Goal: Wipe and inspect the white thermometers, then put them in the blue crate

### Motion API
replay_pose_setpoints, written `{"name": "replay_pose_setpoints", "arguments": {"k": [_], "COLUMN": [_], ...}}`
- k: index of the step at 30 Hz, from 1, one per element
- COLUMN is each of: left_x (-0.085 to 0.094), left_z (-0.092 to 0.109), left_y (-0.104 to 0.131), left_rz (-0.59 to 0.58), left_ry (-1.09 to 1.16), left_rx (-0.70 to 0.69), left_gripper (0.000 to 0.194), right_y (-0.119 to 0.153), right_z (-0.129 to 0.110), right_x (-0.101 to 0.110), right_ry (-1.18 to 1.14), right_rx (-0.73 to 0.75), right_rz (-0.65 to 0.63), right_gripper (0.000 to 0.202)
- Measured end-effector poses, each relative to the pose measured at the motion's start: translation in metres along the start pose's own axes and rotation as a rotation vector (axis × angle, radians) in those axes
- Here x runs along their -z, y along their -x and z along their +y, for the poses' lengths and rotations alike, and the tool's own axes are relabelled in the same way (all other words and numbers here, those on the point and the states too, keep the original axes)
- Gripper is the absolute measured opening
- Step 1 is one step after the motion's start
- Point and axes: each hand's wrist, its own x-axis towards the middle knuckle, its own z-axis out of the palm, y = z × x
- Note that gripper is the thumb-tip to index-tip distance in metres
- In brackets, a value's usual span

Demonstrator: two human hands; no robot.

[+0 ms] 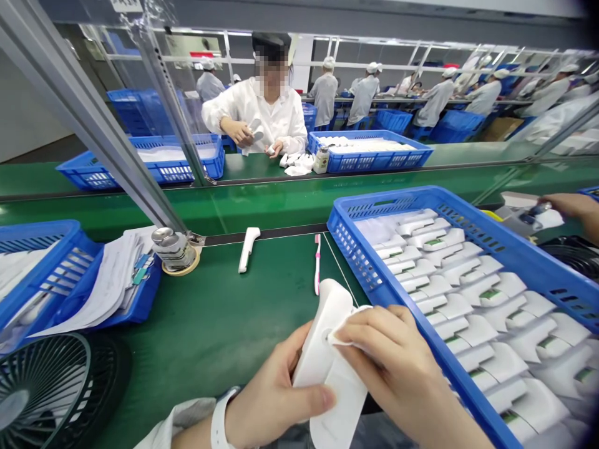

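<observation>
My left hand [285, 390] is wrapped round a white plastic device [314, 357] near the bottom centre. Pinched in my right hand [393, 355] is a white cloth [358, 313], pressed against the upper part of that device. Beyond my hands a pink and white toothbrush [317, 265] lies on the green table [201, 337]. Farther left on the table rests a narrow white handle-shaped part [248, 249]. To the right, a blue basket [402, 299] holds several rows of white devices [486, 293].
A metal bottle [173, 248], a blue tray of papers [150, 293] and a black fan [42, 386] stand at the left. A metal post [93, 118] slants overhead. Across the bench a person [266, 118] handles white parts; another person's hand [573, 206] shows at right.
</observation>
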Motion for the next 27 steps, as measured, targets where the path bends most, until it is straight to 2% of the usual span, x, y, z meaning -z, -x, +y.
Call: {"name": "replay_pose_setpoints", "arguments": {"k": [3,7,11,14,18,21,24,27], "left_x": [0.002,0.003,0.004,0.004,0.005,0.005,0.005,0.006], "left_z": [0.002,0.002,0.001,-0.001,-0.002,-0.002,-0.002,-0.001], "left_y": [0.000,0.001,0.001,0.002,0.003,0.004,0.004,0.004], "left_rz": [0.020,0.028,0.020,0.034,0.070,0.068,0.082,0.078], "left_ry": [-0.029,-0.028,-0.023,-0.022,-0.007,-0.004,-0.015,-0.024], "left_rx": [-0.001,0.025,0.021,0.025,0.022,0.022,0.009,0.008], "left_gripper": [0.062,0.061,0.062,0.062,0.062,0.062,0.061,0.060], "right_y": [0.000,-0.002,-0.004,-0.005,-0.009,-0.010,-0.011,-0.012], "right_z": [-0.001,-0.003,-0.007,-0.008,-0.006,-0.007,-0.009,-0.010], "right_x": [0.001,0.002,0.003,0.004,0.003,0.002,-0.001,-0.003], "right_ry": [0.010,-0.008,-0.080,-0.108,-0.101,-0.110,-0.112,-0.128], "right_rx": [-0.048,-0.070,-0.170,-0.164,-0.202,-0.190,-0.212,-0.176], "right_rz": [0.032,-0.049,-0.013,-0.095,-0.074,-0.119,-0.068,-0.121], "right_gripper": [0.006,0.005,0.007,0.009,0.010,0.010,0.011,0.010]}}
